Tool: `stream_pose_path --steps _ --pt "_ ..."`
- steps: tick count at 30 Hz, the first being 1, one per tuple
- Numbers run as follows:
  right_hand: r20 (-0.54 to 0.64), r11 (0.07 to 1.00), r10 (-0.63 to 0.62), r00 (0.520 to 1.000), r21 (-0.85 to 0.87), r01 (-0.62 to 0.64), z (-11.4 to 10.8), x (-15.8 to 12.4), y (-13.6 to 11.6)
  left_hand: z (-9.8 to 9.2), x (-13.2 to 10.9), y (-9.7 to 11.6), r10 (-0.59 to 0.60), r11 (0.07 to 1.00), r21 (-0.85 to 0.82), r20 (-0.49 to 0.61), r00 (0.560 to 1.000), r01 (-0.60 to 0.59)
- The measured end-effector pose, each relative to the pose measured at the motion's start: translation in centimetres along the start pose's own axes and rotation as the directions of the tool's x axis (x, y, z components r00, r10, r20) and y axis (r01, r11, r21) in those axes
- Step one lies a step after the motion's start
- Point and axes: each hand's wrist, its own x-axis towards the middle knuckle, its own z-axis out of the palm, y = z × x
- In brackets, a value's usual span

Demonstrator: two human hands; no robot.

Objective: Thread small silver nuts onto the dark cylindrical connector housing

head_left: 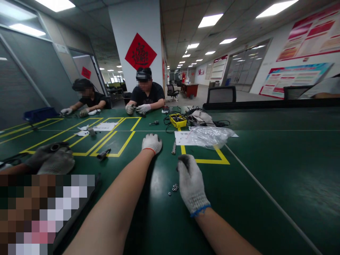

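Observation:
My left hand (152,142), in a white knit glove, reaches far forward and rests on the green table (265,170). Its fingers are curled under, so whatever they may hold is hidden. My right hand (190,182), also gloved, lies nearer me with its fingers pressed together and the dark tips bent down onto the table. Several small metal nuts (174,188) lie just left of it. A short metal pin (174,147) lies between the two hands, close to a yellow tape line.
At the left edge a co-worker's grey-gloved hands (51,159) hold a dark metal part. Two more people sit across the table. A yellow meter (178,120) with cables, a clear plastic bag (211,135) on paper and a small dark tool (103,154) lie on the table.

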Motion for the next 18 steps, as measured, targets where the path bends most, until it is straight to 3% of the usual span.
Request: stream_pose_path --steps 5,9,12,15,18 --pt "0.002 0.999 -0.022 1.0 -0.045 0.022 -0.3 0.1 -0.1 -1.1 -2.5 -2.8 -0.012 0.996 0.086 -0.013 1.0 0.013" --pt "0.028 0.998 -0.038 0.999 -0.04 0.039 -0.3 0.1 -0.1 -3.0 -4.2 -7.0 -0.175 0.968 0.178 -0.016 0.984 0.176" --pt "0.038 0.999 -0.039 0.999 -0.029 0.04 -0.2 0.2 0.0 -4.2 -5.2 -10.3 -0.339 0.912 0.237 -0.023 0.94 0.335" --pt "0.044 0.999 -0.024 0.999 -0.031 0.026 -0.1 0.3 0.2 -4.7 -5.9 -13.1 -0.506 0.837 0.248 0.01 0.863 0.488" --pt "0.037 1.0 -0.016 0.999 -0.016 0.016 -0.1 0.5 0.4 -4.7 -6.2 -14.9 -0.559 0.822 0.175 0.069 0.826 0.542"
